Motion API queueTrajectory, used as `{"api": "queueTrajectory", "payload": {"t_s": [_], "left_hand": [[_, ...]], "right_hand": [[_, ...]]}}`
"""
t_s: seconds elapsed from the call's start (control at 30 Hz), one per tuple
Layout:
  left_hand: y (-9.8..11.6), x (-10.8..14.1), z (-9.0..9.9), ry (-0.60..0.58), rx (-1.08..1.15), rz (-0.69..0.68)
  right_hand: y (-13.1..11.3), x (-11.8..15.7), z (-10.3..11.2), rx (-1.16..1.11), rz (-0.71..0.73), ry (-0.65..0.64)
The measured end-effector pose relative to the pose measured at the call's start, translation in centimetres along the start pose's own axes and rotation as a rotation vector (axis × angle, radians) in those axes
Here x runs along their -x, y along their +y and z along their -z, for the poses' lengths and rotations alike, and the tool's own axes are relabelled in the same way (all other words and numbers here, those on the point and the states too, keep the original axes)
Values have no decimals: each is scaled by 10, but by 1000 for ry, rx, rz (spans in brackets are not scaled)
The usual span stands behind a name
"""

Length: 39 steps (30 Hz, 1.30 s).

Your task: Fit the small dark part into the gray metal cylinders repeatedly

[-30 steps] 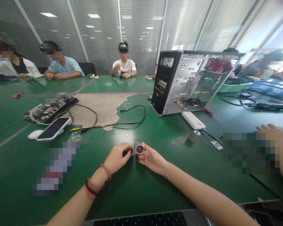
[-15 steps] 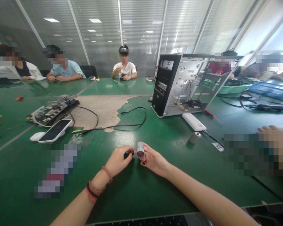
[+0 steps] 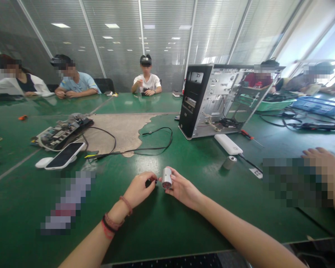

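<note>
Over the near middle of the table, my right hand is closed around a short silver metal cylinder, its lower end showing some dark red. Close on its left, my left hand is curled with thumb and fingers together on a small black piece, mostly hidden by the fingers. A narrow gap separates the black piece from the cylinder. To the right a second silver cylinder with a hole in its top stands on the green tabletop.
A black computer case stands open-sided behind my right hand, with a white power bank and a screwdriver before it. A phone, an electronic assembly and a black cable lie left. Another person's hand rests right.
My right hand has tilted the silver cylinder, so more of its side and less of its red-marked end shows. My left hand has hardly moved.
</note>
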State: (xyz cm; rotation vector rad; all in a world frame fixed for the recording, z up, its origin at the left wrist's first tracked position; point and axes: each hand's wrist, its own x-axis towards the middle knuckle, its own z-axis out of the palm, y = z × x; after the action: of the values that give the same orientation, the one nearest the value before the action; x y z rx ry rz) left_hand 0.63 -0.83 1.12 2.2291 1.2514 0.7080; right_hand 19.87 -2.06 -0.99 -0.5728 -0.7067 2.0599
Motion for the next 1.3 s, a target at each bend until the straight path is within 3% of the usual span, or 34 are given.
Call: {"api": "queueTrajectory", "payload": {"t_s": [0.17, 0.33, 0.5, 0.67, 0.77, 1.03, 1.3], "left_hand": [[-2, -3, -2, -46, 353, 107], [-5, -5, -5, -117, 808, 198], [-4, -3, -10, -198, 923, 142], [-4, -1, -17, -160, 898, 101], [-4, -1, -20, -121, 858, 91], [1, -2, -19, -100, 818, 149], [-5, -4, -22, -97, 924, 147]], "right_hand": [[3, -2, 1, 108, 75, -2], [4, -3, 5, 418, 230, -85], [0, 7, 5, 988, 465, -55], [1, 8, 8, 1386, 668, -50], [2, 6, 10, 1448, 694, -50], [2, 6, 10, 1350, 623, -19], [3, 3, 15, 1528, 706, 5]]}}
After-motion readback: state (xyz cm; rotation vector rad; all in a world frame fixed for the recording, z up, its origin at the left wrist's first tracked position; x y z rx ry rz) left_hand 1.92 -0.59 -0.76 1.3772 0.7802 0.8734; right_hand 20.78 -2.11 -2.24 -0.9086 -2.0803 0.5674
